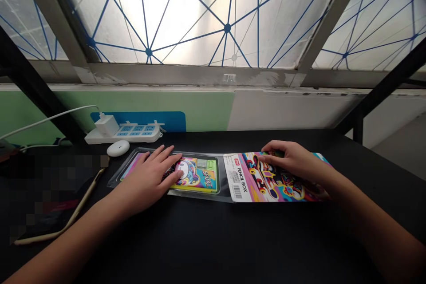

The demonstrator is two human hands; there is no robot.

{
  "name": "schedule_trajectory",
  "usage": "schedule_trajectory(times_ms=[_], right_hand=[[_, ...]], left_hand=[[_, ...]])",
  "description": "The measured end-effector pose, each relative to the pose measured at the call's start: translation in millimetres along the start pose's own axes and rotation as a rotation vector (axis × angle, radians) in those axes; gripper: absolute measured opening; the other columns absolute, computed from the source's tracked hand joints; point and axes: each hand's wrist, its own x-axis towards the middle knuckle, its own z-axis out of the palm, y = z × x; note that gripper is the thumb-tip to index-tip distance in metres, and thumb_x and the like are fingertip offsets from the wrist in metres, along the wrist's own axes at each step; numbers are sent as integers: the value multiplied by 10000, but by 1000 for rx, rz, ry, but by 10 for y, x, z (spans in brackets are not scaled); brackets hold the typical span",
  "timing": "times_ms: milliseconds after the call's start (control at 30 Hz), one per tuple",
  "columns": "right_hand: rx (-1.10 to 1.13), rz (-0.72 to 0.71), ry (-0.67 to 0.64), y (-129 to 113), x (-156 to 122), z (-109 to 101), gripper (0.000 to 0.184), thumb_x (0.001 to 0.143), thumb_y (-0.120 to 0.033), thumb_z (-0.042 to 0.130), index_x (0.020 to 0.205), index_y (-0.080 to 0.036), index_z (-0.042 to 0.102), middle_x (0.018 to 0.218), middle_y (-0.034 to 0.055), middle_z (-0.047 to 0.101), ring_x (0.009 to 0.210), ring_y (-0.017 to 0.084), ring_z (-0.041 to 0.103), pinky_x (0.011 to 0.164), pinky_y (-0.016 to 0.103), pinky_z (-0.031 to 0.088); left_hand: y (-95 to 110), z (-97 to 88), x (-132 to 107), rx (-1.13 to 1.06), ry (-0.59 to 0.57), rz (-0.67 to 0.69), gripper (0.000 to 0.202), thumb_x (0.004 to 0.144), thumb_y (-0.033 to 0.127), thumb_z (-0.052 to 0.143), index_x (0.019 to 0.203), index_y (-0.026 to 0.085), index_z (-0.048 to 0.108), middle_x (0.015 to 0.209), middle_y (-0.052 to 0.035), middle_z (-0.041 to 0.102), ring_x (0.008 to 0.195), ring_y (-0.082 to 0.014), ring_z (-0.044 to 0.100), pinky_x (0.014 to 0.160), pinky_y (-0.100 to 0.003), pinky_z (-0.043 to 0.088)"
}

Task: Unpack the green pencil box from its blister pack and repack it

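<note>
My left hand [151, 177] lies palm down with fingers spread across a clear plastic blister tray [115, 178]. In the tray, partly hidden by that hand, sits a colourful pencil box [201, 176] with the word SPORT and a cartoon figure. To the right a printed backing card [241, 177], marked PENCIL BOX and with a barcode, lies flat beside the tray and touches its right side. My right hand [286, 157] rests on the card near its far edge, with thumb and index finger apart and the other fingers mostly hidden.
Behind the tray stand a white power strip [138, 134] with a plugged-in charger [107, 125] and a white earbud case [118, 148]. A dark pouch with a tan edge [78, 208] lies at left on the black table [213, 244]. Black frame bars rise on both sides.
</note>
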Motion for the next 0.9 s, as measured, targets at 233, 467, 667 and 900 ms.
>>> schedule_trajectory(times_ms=[233, 467, 667, 900], right_hand=[[128, 17, 28, -237, -50, 273, 463, 808, -686, 632, 884, -235, 706, 829, 21, 736, 748, 218, 647, 624, 291, 464], [162, -5, -12, -360, -91, 491, 455, 833, -672, 610, 925, -233, 686, 885, 32, 727, 791, 222, 636, 662, 310, 475], [175, 19, -86, -221, -6, 333, 495, 801, -698, 628, 917, -221, 696, 849, 35, 719, 766, 220, 629, 644, 303, 468], [101, -20, -102, -76, 38, 264, 493, 814, -688, 613, 993, -237, 701, 839, 22, 680, 778, 217, 613, 672, 301, 472]], left_hand=[[157, -10, -38, -151, 17, -5, 569, 987, 579, 362, 1436, 273, 533, 1619, -75, 328, 1519, -345, 184, 1171, -644, 184], [375, -124, -204, -677, 1, 26, 540, 948, 657, 442, 1378, 354, 565, 1598, -6, 385, 1496, -326, 273, 1185, -537, 274], [99, -247, -91, -1095, 147, 20, 428, 964, 580, 484, 1215, 296, 683, 1436, -19, 594, 1357, -304, 505, 1094, -434, 446], [-71, 60, 109, -1152, 487, -207, 436, 976, 569, 450, 1188, 232, 628, 1407, -71, 609, 1369, -286, 491, 1118, -451, 401]])
